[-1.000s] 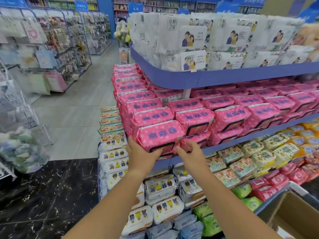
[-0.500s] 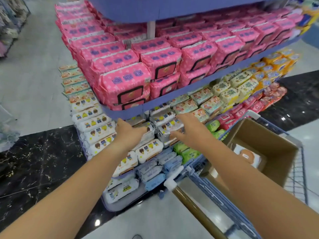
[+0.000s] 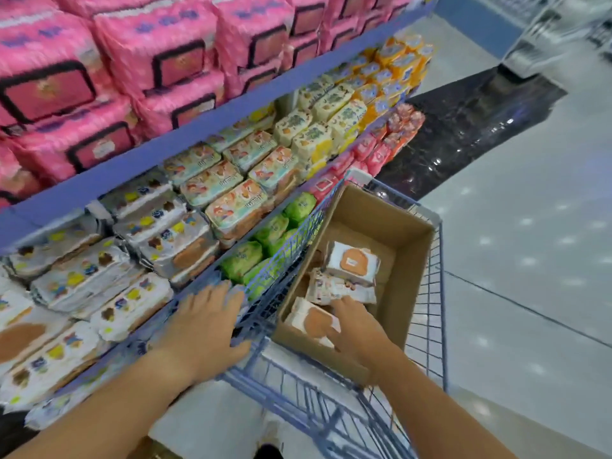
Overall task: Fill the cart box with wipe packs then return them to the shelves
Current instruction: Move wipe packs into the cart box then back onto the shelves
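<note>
Resting the left hand [image 3: 205,329] flat on or just over the near corner of the wire cart [image 3: 427,326], fingers spread and straight, nothing held; probably bracing the cart close against the shelving to keep the reach short. Reaching the right hand [image 3: 359,329] down into the cardboard box [image 3: 410,246], fingers laid over the nearest wipe pack [image 3: 309,321], white with an orange lid; too blurred to tell whether closing round that pack or only touching it. Just beyond, two more in the box: a middle pack [image 3: 326,286] lying flat beside the near one, and a second orange-lidded pack [image 3: 352,261] propped partly on top of it, tilted. Much bare cardboard past those, so judged either barely filled or nearly emptied; impossible to say which from here. Seated inside the cart basket on the shelf side, handy for a short carry either way. Outward to the shelving: green packs [image 3: 241,260] just past the cart wire, white cartoon-printed packs [image 3: 99,279] to the left, peach-and-teal packs [image 3: 228,200] further back, all face-up in rows for easy picking; pink packs [image 3: 159,51] stacked on the purple shelf [image 3: 165,150] above. Likely next: lifting the near pack and matching it to a like-looking row, minding the soft, slippery film.
</note>
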`<state>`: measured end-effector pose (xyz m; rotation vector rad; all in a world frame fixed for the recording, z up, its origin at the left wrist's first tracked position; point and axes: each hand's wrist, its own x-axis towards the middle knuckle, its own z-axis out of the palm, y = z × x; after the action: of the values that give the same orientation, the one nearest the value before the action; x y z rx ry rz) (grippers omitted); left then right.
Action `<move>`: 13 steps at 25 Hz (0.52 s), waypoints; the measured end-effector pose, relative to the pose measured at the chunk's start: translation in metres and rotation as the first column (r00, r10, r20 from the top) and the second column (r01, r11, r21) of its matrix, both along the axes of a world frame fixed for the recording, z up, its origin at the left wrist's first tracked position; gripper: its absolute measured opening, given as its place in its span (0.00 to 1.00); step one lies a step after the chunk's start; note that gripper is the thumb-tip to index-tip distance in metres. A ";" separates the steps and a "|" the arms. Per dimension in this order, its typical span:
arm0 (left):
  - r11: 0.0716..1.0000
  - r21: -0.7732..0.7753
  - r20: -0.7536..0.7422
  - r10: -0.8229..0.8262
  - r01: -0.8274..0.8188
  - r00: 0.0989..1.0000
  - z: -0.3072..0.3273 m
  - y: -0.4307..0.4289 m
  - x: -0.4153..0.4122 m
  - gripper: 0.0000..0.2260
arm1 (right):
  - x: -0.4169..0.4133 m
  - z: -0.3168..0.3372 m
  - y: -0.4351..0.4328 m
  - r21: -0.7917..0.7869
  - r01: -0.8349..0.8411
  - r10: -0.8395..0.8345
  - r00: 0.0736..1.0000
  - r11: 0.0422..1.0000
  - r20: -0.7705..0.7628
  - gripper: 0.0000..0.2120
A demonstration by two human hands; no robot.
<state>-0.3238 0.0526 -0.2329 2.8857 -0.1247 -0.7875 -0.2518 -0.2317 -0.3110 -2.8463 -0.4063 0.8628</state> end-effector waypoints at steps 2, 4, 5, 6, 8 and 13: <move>0.998 0.054 -0.017 -0.023 0.024 1.000 -0.018 -0.017 0.018 0.40 | 0.039 -0.039 -0.038 -0.051 0.022 -0.024 0.999 0.998 -0.030 0.16; 0.992 0.099 -0.098 -0.067 0.077 0.993 -0.035 -0.030 0.042 0.43 | 0.088 -0.075 -0.065 -0.084 0.066 -0.065 0.998 0.994 0.004 0.21; 0.989 0.113 -0.128 -0.084 0.098 0.988 -0.042 -0.034 0.056 0.40 | 0.112 -0.093 -0.072 -0.104 0.069 -0.067 0.997 0.992 0.023 0.26; 0.986 0.120 -0.122 -0.099 0.114 0.988 -0.049 -0.037 0.070 0.37 | 0.138 -0.104 -0.076 -0.135 0.062 -0.055 0.997 0.989 0.051 0.33; 0.986 0.118 -0.087 -0.108 0.118 0.990 -0.062 -0.040 0.096 0.36 | 0.187 -0.127 -0.077 -0.228 0.051 -0.020 0.991 0.972 0.134 0.43; 0.998 0.061 0.038 -0.034 0.031 0.999 -0.085 -0.045 0.128 0.41 | 0.242 -0.195 -0.069 -0.307 -0.016 0.022 1.000 0.952 0.018 0.47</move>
<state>-0.1954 0.0080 -0.3178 2.9636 -0.1555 -0.7534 -0.0100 -0.3005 -0.5060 -3.1411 -0.3272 0.9775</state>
